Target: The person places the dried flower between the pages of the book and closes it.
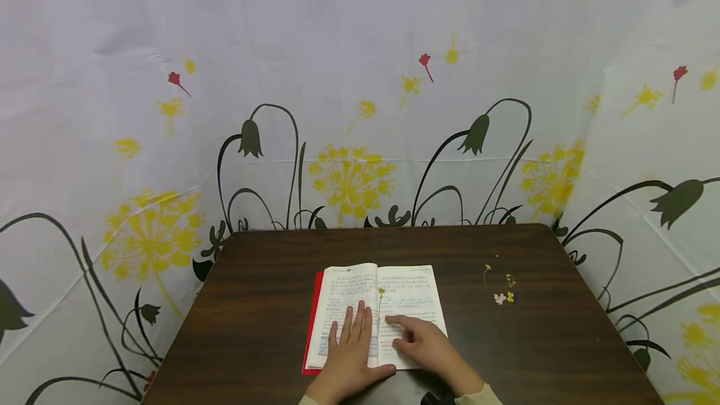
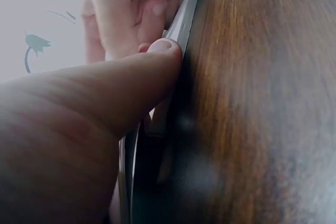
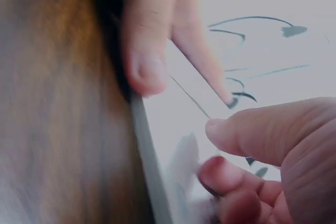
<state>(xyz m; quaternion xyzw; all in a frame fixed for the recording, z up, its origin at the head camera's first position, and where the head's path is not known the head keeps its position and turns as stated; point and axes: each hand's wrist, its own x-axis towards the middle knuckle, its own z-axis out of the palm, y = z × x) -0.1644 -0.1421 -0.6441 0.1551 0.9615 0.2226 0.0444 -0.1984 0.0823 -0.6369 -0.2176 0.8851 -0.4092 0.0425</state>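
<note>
An open book with printed pages and a red cover edge at its left lies on the table. My left hand rests spread on the left page, its thumb reaching past the book's lower edge. Over the right page is my right hand, index finger stretched toward the gutter and the other fingers loosely bent. Between its thumb and bent fingers, the right wrist view shows a gap. A small yellow dried flower with a thin stem lies along the gutter, just beyond the right index fingertip.
To the right of the book, several small dried flowers lie on the dark wooden table, among them a pale pink one and a yellow one. Behind the table hangs a white cloth printed with flowers.
</note>
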